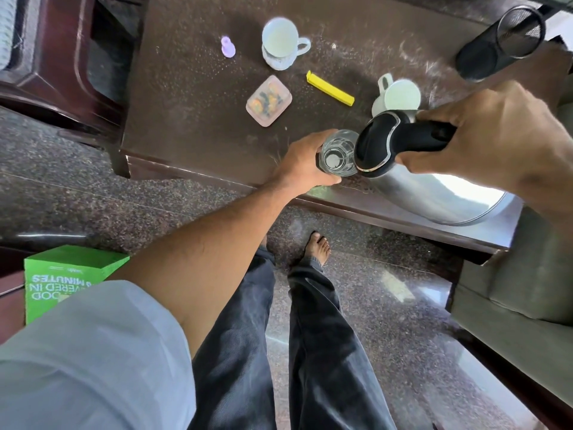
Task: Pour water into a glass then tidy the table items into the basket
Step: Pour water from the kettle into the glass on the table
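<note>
The glass (339, 153) is clasped in the curled fingers of the left hand (305, 159), while the steel jug (434, 193), apparently tipped onto its rim, is gripped by the right hand (496, 128).

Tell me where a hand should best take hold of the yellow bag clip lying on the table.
Probably pinch the yellow bag clip across its narrow width near mid-length, coming down from above. It lies flat on the table, long and thin, with bare surface along both long sides for the fingertips.
</note>
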